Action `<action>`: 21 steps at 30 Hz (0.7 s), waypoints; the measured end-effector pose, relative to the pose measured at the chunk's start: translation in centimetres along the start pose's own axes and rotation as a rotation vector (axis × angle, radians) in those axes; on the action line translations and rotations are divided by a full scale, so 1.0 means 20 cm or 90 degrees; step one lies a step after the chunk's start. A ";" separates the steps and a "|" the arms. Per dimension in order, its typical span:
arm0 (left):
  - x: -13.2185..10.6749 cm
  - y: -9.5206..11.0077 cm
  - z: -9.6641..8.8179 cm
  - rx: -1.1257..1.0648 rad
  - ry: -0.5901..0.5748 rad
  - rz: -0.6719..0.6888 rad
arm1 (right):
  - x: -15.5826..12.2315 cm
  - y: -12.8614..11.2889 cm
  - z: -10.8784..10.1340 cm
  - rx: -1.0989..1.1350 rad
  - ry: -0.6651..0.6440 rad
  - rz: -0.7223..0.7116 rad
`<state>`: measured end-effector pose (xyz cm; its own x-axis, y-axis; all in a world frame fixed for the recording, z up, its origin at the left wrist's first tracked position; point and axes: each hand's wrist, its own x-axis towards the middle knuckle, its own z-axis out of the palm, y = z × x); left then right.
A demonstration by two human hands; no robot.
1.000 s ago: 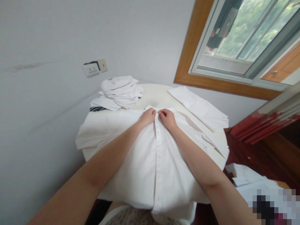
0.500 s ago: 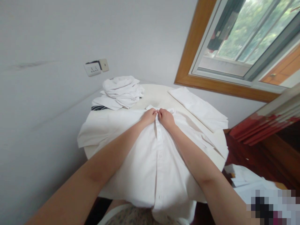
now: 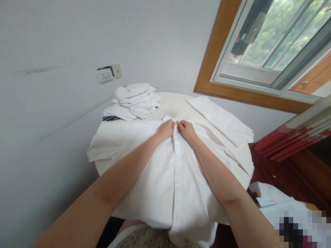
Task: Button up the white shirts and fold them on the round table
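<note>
A white button-up shirt (image 3: 168, 179) lies spread front-up over a small round table (image 3: 176, 103), its hem hanging off the near edge. My left hand (image 3: 167, 129) and my right hand (image 3: 186, 130) meet at the top of the button placket, just below the collar. Both hands are closed in a pinch on the shirt's fabric there, fingertips touching. What lies between the fingertips is too small to make out.
A pile of crumpled white garments (image 3: 136, 100) with a dark striped piece sits at the table's far left. A folded white cloth (image 3: 222, 119) lies at the far right. A wall socket (image 3: 104, 75) is behind; a wood-framed window (image 3: 258, 58) at right; more white fabric (image 3: 276, 203) lower right.
My hands have stayed at the top of the placket; the right fingers closed in against the left. The view shifted slightly.
</note>
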<state>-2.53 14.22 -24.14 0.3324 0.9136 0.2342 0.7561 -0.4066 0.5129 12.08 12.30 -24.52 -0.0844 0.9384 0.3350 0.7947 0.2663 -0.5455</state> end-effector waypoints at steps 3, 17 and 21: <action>0.02 -0.01 0.01 -0.021 -0.005 -0.023 | -0.01 -0.01 -0.02 -0.055 0.000 -0.013; 0.04 -0.03 0.02 -0.074 -0.034 -0.019 | -0.04 -0.10 -0.01 -0.223 -0.010 0.018; 0.03 -0.03 0.02 -0.080 -0.027 -0.003 | -0.03 -0.08 -0.01 -0.174 -0.011 0.027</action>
<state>-2.59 14.96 -24.58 0.3547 0.9137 0.1982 0.6822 -0.3979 0.6134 10.99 11.30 -23.70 -0.0559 0.9517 0.3019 0.9301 0.1596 -0.3308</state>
